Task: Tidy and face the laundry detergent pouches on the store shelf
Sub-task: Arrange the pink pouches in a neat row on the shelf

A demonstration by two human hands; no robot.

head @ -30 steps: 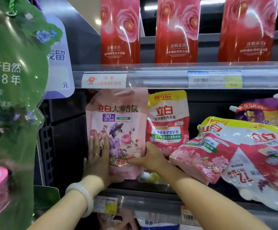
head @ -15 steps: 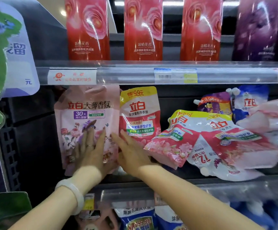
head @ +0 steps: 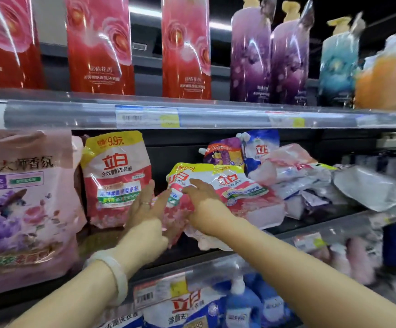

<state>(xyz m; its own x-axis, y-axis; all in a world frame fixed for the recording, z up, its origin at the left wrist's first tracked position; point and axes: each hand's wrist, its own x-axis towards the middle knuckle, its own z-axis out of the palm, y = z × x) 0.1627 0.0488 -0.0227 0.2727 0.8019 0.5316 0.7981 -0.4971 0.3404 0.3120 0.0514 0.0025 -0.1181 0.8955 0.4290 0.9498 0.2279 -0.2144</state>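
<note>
Held between two hands: a slumped 立白 pouch [head: 235,185] on the middle shelf [head: 272,242].
Left hand [head: 145,209], ringed and with a pale bangle [head: 116,273] at the wrist, pressed straight fingers against the pouch's pink lower end. The right hand [head: 204,204] lay over its front, but whether its thumb closed underneath could not be told. The pouch leaned against a heap of fallen pouches [head: 298,181]. Just left stood an upright pouch [head: 116,176] reading "9.9元", "立白" and "全效馨香洗衣液". Further left, a large pink pouch [head: 26,209] showed "30天" and "香氛".
</note>
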